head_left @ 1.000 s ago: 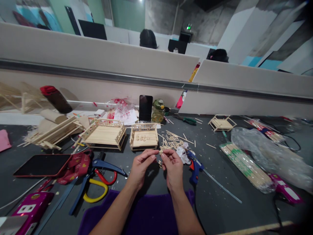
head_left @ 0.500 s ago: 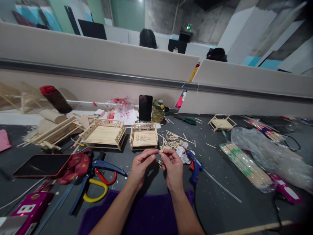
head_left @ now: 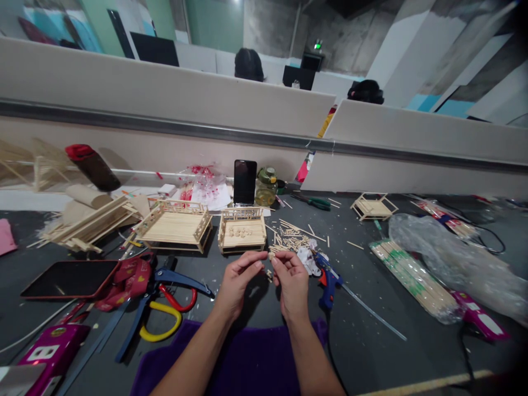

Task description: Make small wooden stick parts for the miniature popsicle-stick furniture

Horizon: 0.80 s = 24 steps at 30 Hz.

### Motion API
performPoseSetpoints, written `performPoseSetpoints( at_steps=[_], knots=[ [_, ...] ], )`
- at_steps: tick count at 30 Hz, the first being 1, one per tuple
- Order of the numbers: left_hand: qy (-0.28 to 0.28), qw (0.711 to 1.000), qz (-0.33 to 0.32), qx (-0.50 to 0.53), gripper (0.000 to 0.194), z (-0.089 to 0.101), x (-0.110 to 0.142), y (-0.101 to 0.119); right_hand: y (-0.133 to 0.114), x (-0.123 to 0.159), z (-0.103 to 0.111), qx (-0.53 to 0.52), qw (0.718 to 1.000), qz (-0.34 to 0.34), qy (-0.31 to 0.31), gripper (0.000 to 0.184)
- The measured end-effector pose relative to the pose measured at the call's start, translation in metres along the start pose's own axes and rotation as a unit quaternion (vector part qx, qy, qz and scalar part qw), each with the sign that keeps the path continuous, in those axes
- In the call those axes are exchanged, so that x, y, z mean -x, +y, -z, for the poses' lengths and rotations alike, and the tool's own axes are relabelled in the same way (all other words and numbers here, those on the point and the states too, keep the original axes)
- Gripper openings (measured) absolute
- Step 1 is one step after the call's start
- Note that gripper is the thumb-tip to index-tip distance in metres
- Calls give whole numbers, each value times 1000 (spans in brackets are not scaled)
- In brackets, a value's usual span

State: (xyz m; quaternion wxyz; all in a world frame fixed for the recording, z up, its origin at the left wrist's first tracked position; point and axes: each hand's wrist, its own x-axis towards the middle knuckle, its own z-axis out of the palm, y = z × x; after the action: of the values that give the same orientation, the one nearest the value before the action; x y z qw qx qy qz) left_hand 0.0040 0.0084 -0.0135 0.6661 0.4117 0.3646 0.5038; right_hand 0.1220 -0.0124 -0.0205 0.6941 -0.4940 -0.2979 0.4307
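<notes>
My right hand [head_left: 292, 283] pinches a small pale wooden piece [head_left: 271, 256] between thumb and forefinger; its exact shape is too small to tell. Close by on the left, my left hand [head_left: 241, 280] has its thumb and forefinger drawn together in a pinch, and whatever they hold, if anything, cannot be made out. A few short stick bits [head_left: 269, 275] lie on the desk between the hands. Just beyond is a miniature wooden stick bed [head_left: 242, 242] with small pieces on its top. Cut stick bits [head_left: 295, 239] are heaped to its right.
A larger stick bed [head_left: 173, 228] stands left of the small one. A blue glue gun [head_left: 329, 289] lies to the right near bagged sticks [head_left: 416, 280]. Blue-handled cutters [head_left: 181, 278], yellow-and-red scissors [head_left: 163, 322] and a phone [head_left: 70, 279] are at left. An upright phone [head_left: 245, 182] stands behind.
</notes>
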Motion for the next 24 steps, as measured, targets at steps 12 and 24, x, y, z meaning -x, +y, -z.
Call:
performPoseSetpoints(
  at_steps=[12,24],
  knots=[
    [-12,1000,-12,-12,26,2,0,-2,2,0,1,2,1000,-2,-22,19],
    [-7,1000,-1,-9,25,0,1,1,4,0,1,7,1000,-10,-27,21]
  ],
)
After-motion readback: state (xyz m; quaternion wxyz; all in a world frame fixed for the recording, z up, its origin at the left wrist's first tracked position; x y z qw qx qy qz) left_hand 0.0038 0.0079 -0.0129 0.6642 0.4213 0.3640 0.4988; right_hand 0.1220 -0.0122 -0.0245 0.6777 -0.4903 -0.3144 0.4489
